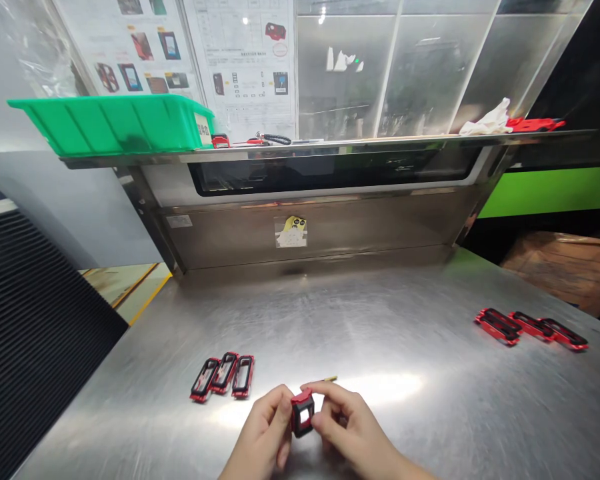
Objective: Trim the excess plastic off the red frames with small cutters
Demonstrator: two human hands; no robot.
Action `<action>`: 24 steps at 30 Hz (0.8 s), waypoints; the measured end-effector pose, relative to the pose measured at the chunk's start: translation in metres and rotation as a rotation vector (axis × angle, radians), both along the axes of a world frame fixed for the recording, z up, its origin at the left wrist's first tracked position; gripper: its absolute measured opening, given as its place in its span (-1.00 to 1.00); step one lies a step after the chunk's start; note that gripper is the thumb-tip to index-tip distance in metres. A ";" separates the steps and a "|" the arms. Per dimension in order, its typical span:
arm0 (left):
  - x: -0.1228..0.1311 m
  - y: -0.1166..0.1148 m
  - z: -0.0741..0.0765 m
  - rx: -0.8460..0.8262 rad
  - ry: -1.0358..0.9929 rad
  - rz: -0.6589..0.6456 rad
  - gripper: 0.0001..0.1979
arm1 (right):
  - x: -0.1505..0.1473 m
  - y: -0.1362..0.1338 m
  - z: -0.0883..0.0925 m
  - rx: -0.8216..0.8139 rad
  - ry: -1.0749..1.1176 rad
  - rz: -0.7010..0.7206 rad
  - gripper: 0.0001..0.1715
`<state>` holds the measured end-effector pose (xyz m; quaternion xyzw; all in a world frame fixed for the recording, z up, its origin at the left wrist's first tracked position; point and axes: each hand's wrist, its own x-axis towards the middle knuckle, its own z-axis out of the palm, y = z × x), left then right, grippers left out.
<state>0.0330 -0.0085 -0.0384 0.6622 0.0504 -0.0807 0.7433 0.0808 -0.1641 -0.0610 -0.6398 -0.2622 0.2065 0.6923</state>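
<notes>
Near the front of the metal table, my left hand (269,430) grips the left side of a small red and black frame (303,415) with an opening through its middle. From the right, my right hand (353,421) pinches the same frame, its index finger along the red top edge and its thumb at the lower right side. Just beyond the right fingers lies a thin brass-coloured tool (331,379), mostly hidden by that hand. To the left of my hands, several similar red and black frames (225,373) lie side by side.
More red and black frames (499,326) lie at the table's right side. A shelf over the table (350,148) carries a green bin (115,125), a white cloth (487,120) and a red part (535,125). A black ribbed panel (40,340) stands at the left.
</notes>
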 end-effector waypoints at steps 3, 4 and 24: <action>0.002 0.000 -0.003 -0.058 0.060 -0.033 -0.38 | 0.000 0.001 0.000 -0.012 0.003 0.019 -0.39; 0.003 0.000 -0.004 -0.075 0.076 -0.041 -0.37 | 0.001 0.001 0.000 -0.018 0.006 0.026 -0.38; 0.009 -0.002 -0.025 -0.269 0.083 -0.157 -0.44 | 0.004 0.005 -0.012 -0.047 0.122 0.061 -0.26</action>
